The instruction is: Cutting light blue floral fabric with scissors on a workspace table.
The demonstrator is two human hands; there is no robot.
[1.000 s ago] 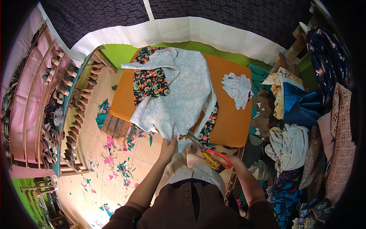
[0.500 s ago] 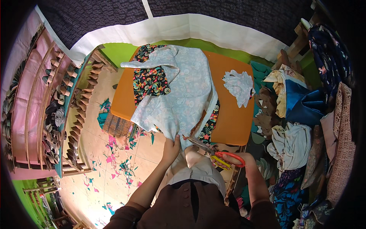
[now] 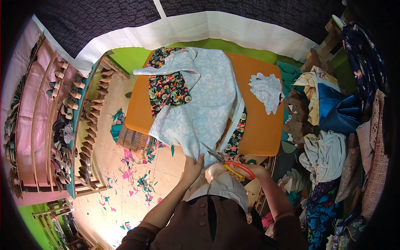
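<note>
A large floral cloth (image 3: pixel 208 87) lies with its pale reverse side up over the orange table (image 3: pixel 262 135), and its near end hangs over the edge toward me. My left hand (image 3: pixel 192 170) pinches that hanging end, thumb on top. Close on its right, my right hand (image 3: pixel 259 171) grips scissors (image 3: pixel 216 156) with red and yellow handles. The blades point up and left, against the cloth just beyond my left thumb; whether they are cutting into it I cannot tell. Black printed floral fabric (image 3: pixel 168 89) shows at the cloth's left side and along its right edge.
A crumpled pale scrap (image 3: pixel 266 91) sits on the table's right part. Fabric scraps (image 3: pixel 143 183) litter the tiled floor at left, beside a rack of wooden shoe forms (image 3: pixel 89 137). Folded cloths (image 3: pixel 325 156) are piled at right. A dark curtain (image 3: pixel 250 16) hangs beyond the table.
The scissors and my right hand have moved left, bringing the blades closer to my left hand and over the cloth. My left hand keeps its hold. The whole view has shifted slightly.
</note>
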